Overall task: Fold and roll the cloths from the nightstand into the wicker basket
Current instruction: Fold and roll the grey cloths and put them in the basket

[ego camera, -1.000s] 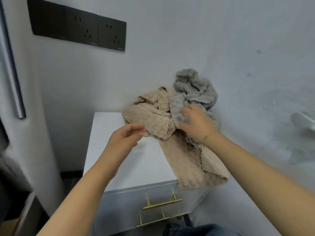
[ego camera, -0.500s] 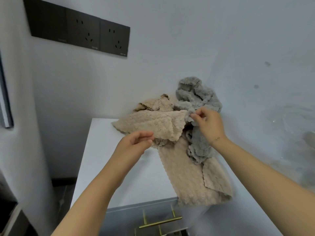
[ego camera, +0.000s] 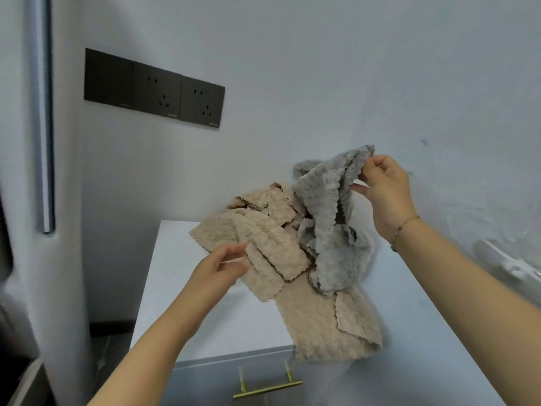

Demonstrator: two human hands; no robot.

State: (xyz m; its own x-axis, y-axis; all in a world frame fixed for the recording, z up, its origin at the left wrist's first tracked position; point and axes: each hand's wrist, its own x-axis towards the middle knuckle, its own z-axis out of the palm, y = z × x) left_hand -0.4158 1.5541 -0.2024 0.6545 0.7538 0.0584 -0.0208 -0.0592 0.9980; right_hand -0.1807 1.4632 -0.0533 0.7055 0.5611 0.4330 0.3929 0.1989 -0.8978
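I am separating the grey cloth (ego camera: pixel 330 230) from the heap, and I judge the way to do it well is to lift by one true corner, so that the cloth hangs open under its own weight instead of dragging the beige cloths (ego camera: pixel 281 259) along. My right hand (ego camera: pixel 386 194) is above the nightstand (ego camera: pixel 181 303), over its far right corner, raised well off the top. Its fingertips pinch the upper edge of the grey cloth, thumb below and fingers curled over; the rest of the cloth hangs down, and its lower folds lie against the beige ones. The wrist is bent back a little, the forearm coming in from the lower right, with a thin bracelet (ego camera: pixel 405 227) at the wrist.

My left hand (ego camera: pixel 222 265) is lower, above the middle of the nightstand's top. Its fingers are loosely curved and touch the near edge of a beige cloth (I cannot tell whether they truly pinch it). I would press that cloth down there as an anchor.

One beige cloth drapes over the nightstand's front right edge, above the brass drawer handle (ego camera: pixel 268 386), and a careless pull could slide it off. The wicker basket is not in view.
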